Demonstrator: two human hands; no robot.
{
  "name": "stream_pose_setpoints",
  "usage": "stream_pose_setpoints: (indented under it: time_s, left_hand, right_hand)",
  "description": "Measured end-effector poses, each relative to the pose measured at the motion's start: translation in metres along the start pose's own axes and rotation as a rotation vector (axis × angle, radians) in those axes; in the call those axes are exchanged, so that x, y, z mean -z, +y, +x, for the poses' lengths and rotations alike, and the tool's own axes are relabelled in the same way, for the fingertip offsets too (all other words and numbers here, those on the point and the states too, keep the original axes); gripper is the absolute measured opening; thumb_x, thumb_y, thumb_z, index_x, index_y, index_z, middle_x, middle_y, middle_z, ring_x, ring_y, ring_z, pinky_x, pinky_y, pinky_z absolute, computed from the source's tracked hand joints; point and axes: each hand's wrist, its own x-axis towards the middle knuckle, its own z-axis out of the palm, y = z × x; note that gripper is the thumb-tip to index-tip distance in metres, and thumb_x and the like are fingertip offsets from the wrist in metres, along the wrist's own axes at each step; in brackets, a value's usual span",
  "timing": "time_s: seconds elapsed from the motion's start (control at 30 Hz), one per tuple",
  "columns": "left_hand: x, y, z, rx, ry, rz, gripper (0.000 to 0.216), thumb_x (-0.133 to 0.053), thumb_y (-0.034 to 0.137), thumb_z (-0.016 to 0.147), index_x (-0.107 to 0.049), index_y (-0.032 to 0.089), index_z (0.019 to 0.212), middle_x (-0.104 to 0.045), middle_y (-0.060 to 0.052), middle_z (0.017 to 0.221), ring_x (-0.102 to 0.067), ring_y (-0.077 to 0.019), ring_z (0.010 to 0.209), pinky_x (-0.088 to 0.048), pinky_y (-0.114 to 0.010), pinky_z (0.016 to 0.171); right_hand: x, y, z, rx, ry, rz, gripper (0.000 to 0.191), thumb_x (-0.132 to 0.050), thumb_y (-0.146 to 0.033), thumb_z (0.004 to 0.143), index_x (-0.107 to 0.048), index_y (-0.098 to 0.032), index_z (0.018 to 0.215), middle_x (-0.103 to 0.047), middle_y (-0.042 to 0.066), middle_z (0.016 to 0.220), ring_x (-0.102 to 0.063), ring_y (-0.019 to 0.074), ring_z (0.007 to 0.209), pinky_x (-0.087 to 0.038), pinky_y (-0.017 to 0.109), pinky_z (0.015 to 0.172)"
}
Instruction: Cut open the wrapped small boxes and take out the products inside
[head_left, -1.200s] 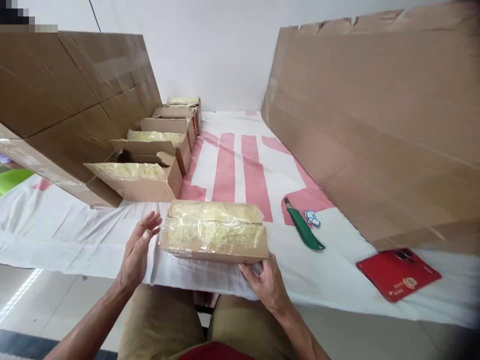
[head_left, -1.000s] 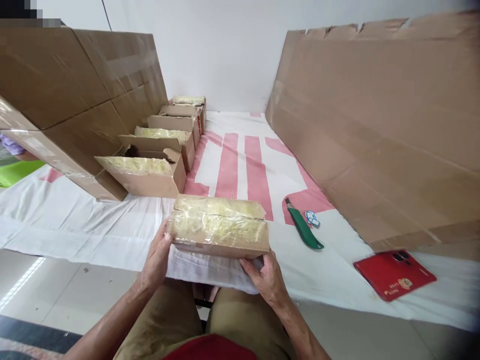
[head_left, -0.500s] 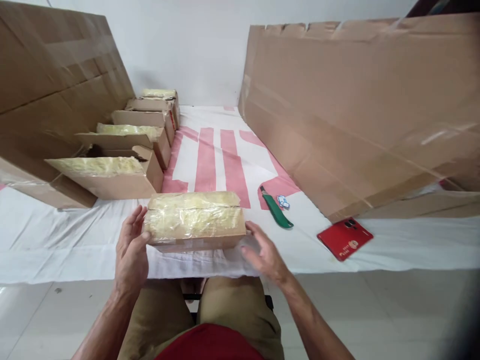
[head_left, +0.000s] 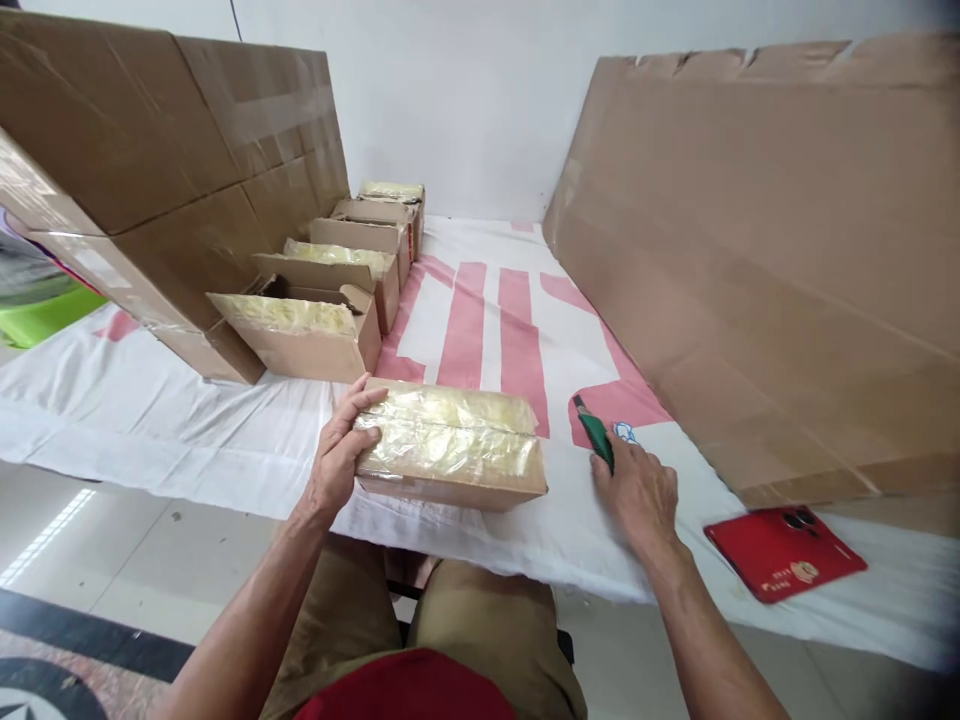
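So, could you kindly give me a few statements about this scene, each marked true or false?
1. The left hand touches the yellow-topped, tape-covered cardboard box. True.
2. The right hand rests on that box too. False: it is on the green-handled knife with a dark tip.
3. The flat red phone with gold markings lies right of both hands. True.
4. The row of brown cardboard boxes stands along the right-hand cardboard wall. False: it stands along the tall brown cardboard wall on the left.
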Motion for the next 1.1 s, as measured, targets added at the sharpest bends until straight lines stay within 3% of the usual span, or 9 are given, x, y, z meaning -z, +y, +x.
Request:
stream_pose_setpoints:
  time_s: [0.1, 0.2, 0.27, 0.37, 0.43, 0.53, 0.7, 0.87, 1.1]
  left_hand:
    - [-0.002, 0.002, 0.0, 0.017, 0.004, 0.028, 0.051, -0.062, 0.027, 0.068, -0.077, 0.021, 0.116, -0.052, -0.005, 0.161, -0.031, -0.0384, 0.158, -0.024, -0.052, 0.13]
    - [-0.003, 0.006, 0.0, 0.025, -0.011, 0.032, 0.053, -0.06, 0.026, 0.065, -0.076, 0.019, 0.115, -0.052, -0.006, 0.161, -0.03, -0.039, 0.158, -0.024, -0.053, 0.13]
    - [-0.004, 0.007, 0.0, 0.026, -0.014, 0.013, 0.054, -0.06, 0.025, 0.063, -0.076, 0.019, 0.115, -0.051, -0.007, 0.162, -0.029, -0.0391, 0.158, -0.023, -0.054, 0.13]
    - [-0.004, 0.006, 0.0, 0.042, -0.02, -0.013, 0.057, -0.06, 0.025, 0.063, -0.075, 0.019, 0.117, -0.048, -0.007, 0.164, -0.029, -0.039, 0.159, -0.02, -0.054, 0.131]
    - [-0.004, 0.005, 0.001, 0.056, -0.025, -0.031, 0.059, -0.059, 0.025, 0.063, -0.075, 0.019, 0.119, -0.047, -0.007, 0.165, -0.029, -0.0384, 0.159, -0.019, -0.053, 0.131]
    - [-0.004, 0.004, 0.001, 0.067, -0.031, -0.059, 0.06, -0.06, 0.024, 0.062, -0.075, 0.02, 0.12, -0.047, -0.007, 0.165, -0.029, -0.0366, 0.159, -0.018, -0.051, 0.132]
    - [-0.004, 0.007, 0.001, 0.086, -0.05, -0.075, 0.063, -0.059, 0.026, 0.061, -0.073, 0.019, 0.122, -0.043, -0.009, 0.167, -0.028, -0.0346, 0.16, -0.018, -0.051, 0.131]
    - [-0.004, 0.006, 0.002, 0.078, -0.061, -0.094, 0.066, -0.059, 0.026, 0.061, -0.073, 0.02, 0.126, -0.042, -0.009, 0.169, -0.028, -0.0342, 0.16, -0.016, -0.05, 0.132]
    - [-0.005, 0.003, 0.002, 0.071, -0.069, -0.123, 0.071, -0.059, 0.026, 0.06, -0.072, 0.017, 0.129, -0.04, -0.01, 0.169, -0.026, -0.0362, 0.161, -0.017, -0.049, 0.132]
  right_hand:
    - [0.005, -0.003, 0.0, -0.009, 0.019, 0.045, 0.046, -0.039, -0.028, 0.102, -0.065, -0.008, 0.134, -0.075, 0.025, 0.109, -0.067, 0.038, 0.096, -0.047, 0.05, 0.081]
    - [0.02, -0.005, -0.001, -0.047, 0.066, 0.272, 0.05, -0.036, -0.033, 0.101, -0.065, -0.01, 0.135, -0.074, 0.023, 0.117, -0.068, 0.0375, 0.102, -0.051, 0.05, 0.085]
    - [0.037, -0.006, -0.002, -0.114, 0.081, 0.519, 0.049, -0.04, -0.04, 0.099, -0.066, -0.014, 0.133, -0.076, 0.017, 0.108, -0.069, 0.0331, 0.096, -0.053, 0.046, 0.084]
    - [0.068, -0.013, -0.002, -0.195, 0.072, 0.853, 0.047, -0.049, -0.053, 0.098, -0.07, -0.019, 0.122, -0.069, 0.004, 0.076, -0.066, 0.0245, 0.073, -0.054, 0.037, 0.071]
    - [0.09, -0.024, -0.002, -0.158, 0.066, 0.98, 0.046, -0.057, -0.06, 0.096, -0.073, -0.021, 0.116, -0.06, -0.001, 0.063, -0.059, 0.0201, 0.062, -0.05, 0.032, 0.062]
    - [0.121, -0.047, 0.002, -0.025, 0.012, 1.065, 0.044, -0.062, -0.061, 0.095, -0.074, -0.022, 0.113, -0.065, 0.0, 0.068, -0.058, 0.0172, 0.06, -0.049, 0.029, 0.057]
    - [0.163, -0.1, 0.013, 0.313, -0.158, 0.955, 0.042, -0.054, -0.053, 0.103, -0.073, -0.025, 0.126, -0.075, 0.002, 0.081, -0.069, 0.0187, 0.069, -0.057, 0.029, 0.061]
    - [0.178, -0.149, 0.03, 0.689, -0.198, 0.778, 0.034, -0.053, -0.035, 0.105, -0.073, -0.024, 0.129, -0.078, 0.007, 0.126, -0.074, 0.0252, 0.114, -0.062, 0.039, 0.097]
    - [0.174, -0.175, 0.043, 0.817, -0.224, 0.548, 0.033, -0.048, -0.031, 0.105, -0.073, -0.022, 0.126, -0.08, 0.005, 0.123, -0.076, 0.0253, 0.108, -0.062, 0.041, 0.09]
